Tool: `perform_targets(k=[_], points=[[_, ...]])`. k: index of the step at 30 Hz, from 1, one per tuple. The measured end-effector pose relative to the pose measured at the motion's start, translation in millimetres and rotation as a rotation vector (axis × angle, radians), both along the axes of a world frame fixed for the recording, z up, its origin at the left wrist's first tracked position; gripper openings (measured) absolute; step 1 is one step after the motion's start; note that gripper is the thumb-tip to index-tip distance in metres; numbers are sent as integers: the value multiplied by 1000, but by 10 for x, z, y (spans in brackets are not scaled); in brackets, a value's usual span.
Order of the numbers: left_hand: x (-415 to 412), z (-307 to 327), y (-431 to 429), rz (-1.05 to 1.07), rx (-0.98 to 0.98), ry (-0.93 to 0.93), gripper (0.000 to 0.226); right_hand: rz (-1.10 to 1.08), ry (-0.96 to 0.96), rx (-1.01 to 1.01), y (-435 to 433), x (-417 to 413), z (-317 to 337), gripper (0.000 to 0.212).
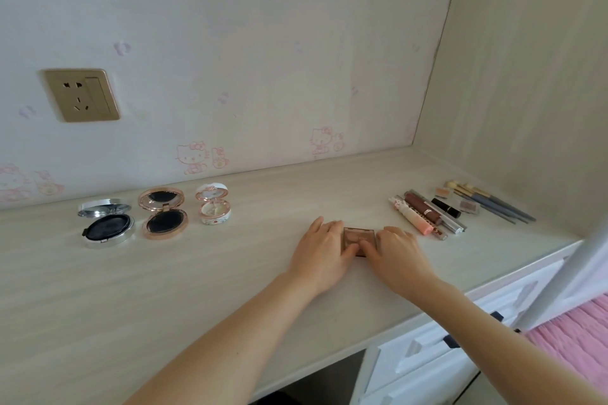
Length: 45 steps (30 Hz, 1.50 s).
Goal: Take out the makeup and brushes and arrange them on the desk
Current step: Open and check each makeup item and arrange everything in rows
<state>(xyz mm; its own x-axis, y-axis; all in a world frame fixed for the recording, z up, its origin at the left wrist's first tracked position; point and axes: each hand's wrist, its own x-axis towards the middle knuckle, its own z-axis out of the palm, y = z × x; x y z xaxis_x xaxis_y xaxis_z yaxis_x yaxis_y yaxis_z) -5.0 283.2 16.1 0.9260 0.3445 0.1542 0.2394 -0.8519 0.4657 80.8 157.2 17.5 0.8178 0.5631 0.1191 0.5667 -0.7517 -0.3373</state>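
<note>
Hands: our left hand [320, 248] and right hand [394, 255] pinch the brown palette [358, 234] on the desk [230, 273].
Left: three open compacts [163, 212], well apart.
Right: tubes [424, 212] and brushes [493, 202], near.

Three compacts [163, 213] lie in a row on the desk [164, 289], left of centre. A palette [358, 238] lies at centre, held between the left hand [320, 253] and right hand [396, 256]. Tubes [424, 214] lie just right of the hands, with brushes [493, 204] farther right. A socket [82, 95] sits on the wall [296, 43], upper left.
</note>
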Motion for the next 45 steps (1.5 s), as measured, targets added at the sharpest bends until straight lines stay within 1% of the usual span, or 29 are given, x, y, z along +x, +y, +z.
perform_targets(k=[2,5,8,11,13,16,20,23,26,30,32,34,36,37,39,41,45], points=[[6,37,20,-3,-88,47,56,19,-1,6,13,15,-6,36],[48,93,33,-23,-230,83,54,35,15,20,42,-12,28,25],[58,103,50,54,-346,-24,51,33,44,74,86,-72,100,20],[10,88,84,131,-441,-143,53,-31,165,217,118,-117,132,31],[-20,73,128,167,-542,-238,43,-76,241,346,144,-138,123,32],[-114,91,177,211,-699,-340,37,-95,397,601,194,-166,117,19],[-243,92,230,256,-887,-397,39,-65,612,784,263,-227,159,8],[-372,106,301,286,-1015,-416,37,-16,723,837,313,-329,237,10],[-545,142,383,301,-1227,-439,36,37,778,872,381,-440,285,15],[-808,183,430,301,-1435,-434,20,87,831,901,517,-632,324,15],[-944,199,473,311,-1479,-453,18,136,766,863,603,-744,336,16],[-1093,219,536,321,-1488,-473,19,211,577,747,681,-853,333,21],[-1251,234,603,342,-1507,-497,18,326,357,596,738,-987,343,31],[-1332,241,637,353,-1523,-513,17,394,281,549,762,-1050,338,37],[-1491,249,707,369,-1549,-540,16,534,180,485,820,-1154,313,49],[-1642,252,775,387,-1551,-559,16,630,69,398,886,-1231,294,56],[-1925,269,896,446,-1525,-589,17,706,-62,290,1012,-1400,344,62]])
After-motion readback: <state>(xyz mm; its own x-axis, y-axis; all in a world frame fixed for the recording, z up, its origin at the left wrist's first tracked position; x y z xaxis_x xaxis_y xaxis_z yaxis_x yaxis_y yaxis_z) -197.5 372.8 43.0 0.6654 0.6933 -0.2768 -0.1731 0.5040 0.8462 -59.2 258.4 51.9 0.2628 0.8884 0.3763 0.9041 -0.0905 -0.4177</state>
